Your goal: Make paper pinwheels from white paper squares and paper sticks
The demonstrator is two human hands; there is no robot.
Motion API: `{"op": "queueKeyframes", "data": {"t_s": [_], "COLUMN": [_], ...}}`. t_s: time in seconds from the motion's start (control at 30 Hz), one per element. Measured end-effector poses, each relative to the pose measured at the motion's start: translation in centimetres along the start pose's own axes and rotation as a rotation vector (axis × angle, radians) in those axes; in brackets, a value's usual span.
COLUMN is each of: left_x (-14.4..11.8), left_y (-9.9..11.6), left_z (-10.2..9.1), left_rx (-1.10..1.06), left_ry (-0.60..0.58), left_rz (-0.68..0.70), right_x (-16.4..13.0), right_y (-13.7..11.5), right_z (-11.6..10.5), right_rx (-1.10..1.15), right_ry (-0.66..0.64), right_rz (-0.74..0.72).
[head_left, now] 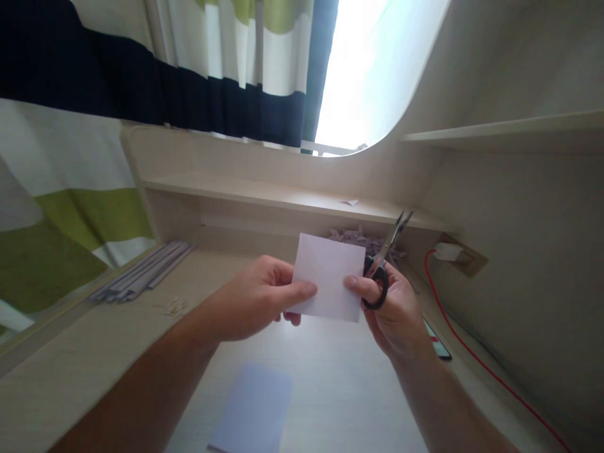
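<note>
We pinch the small white rectangular paper sheet [329, 277] uncut between left hand [257, 299] and right hand [394, 308]; black-handled steel scissors [383, 267], blades slightly parted, ride at three o'clock; cut scraps [363, 240] lie at twelve.

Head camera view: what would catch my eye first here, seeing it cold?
First, the small white paper held up mid-frame, pinched by the left hand at one edge and the right hand at the other. The right hand also carries black-handled scissors, blades pointing up and away. Next come the bright window behind the striped curtain, and the red cable running along the desk at right.
</note>
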State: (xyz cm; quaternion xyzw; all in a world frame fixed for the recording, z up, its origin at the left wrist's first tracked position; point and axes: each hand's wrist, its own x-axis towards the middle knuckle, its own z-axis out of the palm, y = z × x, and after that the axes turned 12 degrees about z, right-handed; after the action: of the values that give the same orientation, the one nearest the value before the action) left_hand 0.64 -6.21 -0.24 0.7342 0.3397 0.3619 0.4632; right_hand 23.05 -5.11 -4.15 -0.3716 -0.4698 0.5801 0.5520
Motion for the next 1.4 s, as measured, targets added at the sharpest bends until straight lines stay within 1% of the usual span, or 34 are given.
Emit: {"op": "queueKeyframes", "data": {"t_s": [0.17,0.23,0.3,0.37,0.47,0.53,0.63,0.8,0.97,1.2,1.4], "left_x": [0.2,0.1,-0.1,-0.5,-1.2,-1.6,-1.9,-1.9,-1.8,-1.6,-1.7], "left_y": [-0.1,0.1,0.3,0.7,1.4,1.8,2.2,1.9,2.1,1.7,1.5], "left_z": [0.0,-0.4,-1.0,-1.9,-3.0,-3.4,-3.6,-3.4,-3.2,-3.2,-3.3], "left_rx": [-0.059,-0.075,-0.073,-0.060,-0.090,-0.139,-0.186,-0.108,-0.031,-0.039,-0.031], "left_ry": [0.062,0.118,0.206,0.330,0.519,0.578,0.602,0.585,0.559,0.532,0.534], "left_rz": [0.006,0.003,0.022,0.064,0.113,0.126,0.138,0.148,0.108,0.123,0.131], "right_x": [0.0,0.0,-0.1,-0.2,-0.3,-0.4,-0.7,-1.2,-1.3,-1.4,-1.4], "right_y": [0.0,-0.5,-1.2,-2.0,-2.5,-2.5,-2.0,-1.7,-1.7,-1.7,-1.8], "right_z": [0.0,-0.3,-0.7,-1.2,-1.7,-1.8,-1.6,-0.8,-0.5,-0.3,-0.1], "right_rx": [-0.051,-0.117,-0.194,-0.286,-0.459,-0.553,-0.612,-0.602,-0.562,-0.542,-0.522], "right_ry": [-0.028,-0.041,-0.077,-0.128,-0.254,-0.355,-0.443,-0.492,-0.498,-0.504,-0.495], "right_rz": [0.050,0.068,0.100,0.142,0.226,0.295,0.379,0.428,0.440,0.453,0.458]}}
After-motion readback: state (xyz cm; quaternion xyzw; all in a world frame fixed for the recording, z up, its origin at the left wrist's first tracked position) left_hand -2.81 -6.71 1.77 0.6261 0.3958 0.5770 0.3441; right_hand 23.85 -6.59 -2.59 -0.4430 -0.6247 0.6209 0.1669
